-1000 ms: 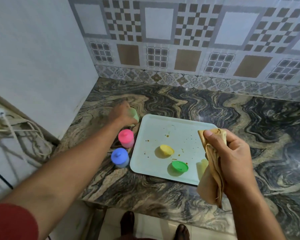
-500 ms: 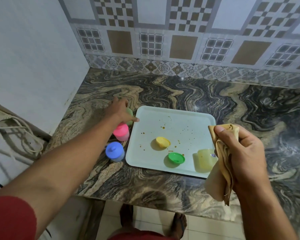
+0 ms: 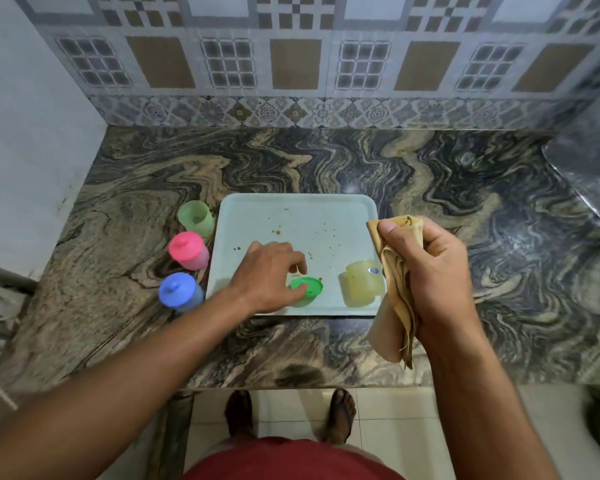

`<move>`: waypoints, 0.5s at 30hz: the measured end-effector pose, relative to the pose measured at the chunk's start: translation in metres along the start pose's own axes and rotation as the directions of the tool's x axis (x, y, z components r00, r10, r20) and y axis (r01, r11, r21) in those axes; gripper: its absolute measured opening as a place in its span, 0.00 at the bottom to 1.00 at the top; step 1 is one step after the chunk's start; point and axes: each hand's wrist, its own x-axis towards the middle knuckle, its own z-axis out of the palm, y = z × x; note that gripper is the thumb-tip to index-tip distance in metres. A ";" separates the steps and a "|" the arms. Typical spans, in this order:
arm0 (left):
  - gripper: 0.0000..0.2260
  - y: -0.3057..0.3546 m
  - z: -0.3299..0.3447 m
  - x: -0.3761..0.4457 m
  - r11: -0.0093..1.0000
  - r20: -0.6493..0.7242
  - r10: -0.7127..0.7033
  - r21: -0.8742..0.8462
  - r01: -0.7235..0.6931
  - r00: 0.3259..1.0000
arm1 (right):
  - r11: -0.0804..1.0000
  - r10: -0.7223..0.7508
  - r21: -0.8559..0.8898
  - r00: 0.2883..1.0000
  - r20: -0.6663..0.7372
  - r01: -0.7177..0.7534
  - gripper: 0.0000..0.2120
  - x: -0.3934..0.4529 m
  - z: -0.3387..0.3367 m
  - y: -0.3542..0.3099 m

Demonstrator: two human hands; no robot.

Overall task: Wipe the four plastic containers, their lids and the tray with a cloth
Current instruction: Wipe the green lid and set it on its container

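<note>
Four plastic containers show: green [image 3: 195,217], pink [image 3: 189,251], blue [image 3: 180,296] and yellow [image 3: 363,287]. One loose green lid [image 3: 309,286] lies on one tray [image 3: 326,216]. One cloth [image 3: 395,289], two hands.

Nothing readable anywhere here, no words, brand names or numbers on any of it. Closest thing is a small bluish oval sticker [image 3: 373,270] on the translucent yellow plastic container [image 3: 364,284] sitting on the pale tray [image 3: 298,216]; it might carry a logo or print, but it's way too small and blurry to make out.
</note>
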 end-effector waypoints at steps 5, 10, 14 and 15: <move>0.14 0.017 0.034 0.007 0.990 0.081 -0.067 0.129 0.057 0.994 | 1.000 0.004 0.004 1.000 -0.003 -0.004 0.11 -0.005 -0.009 0.003; 0.07 0.027 0.037 0.015 0.983 0.065 -0.136 0.135 0.127 0.989 | 1.000 0.015 -0.001 1.000 -0.013 -0.015 0.06 -0.009 -0.020 0.003; 0.03 0.025 0.015 0.019 0.870 -0.024 -0.357 -0.373 0.323 0.934 | 1.000 0.010 0.012 1.000 -0.021 -0.010 0.09 -0.011 -0.026 0.004; 0.03 0.024 0.004 0.019 0.770 0.008 -0.411 -0.532 0.352 0.912 | 1.000 0.006 0.014 1.000 -0.030 -0.005 0.10 -0.011 -0.026 0.004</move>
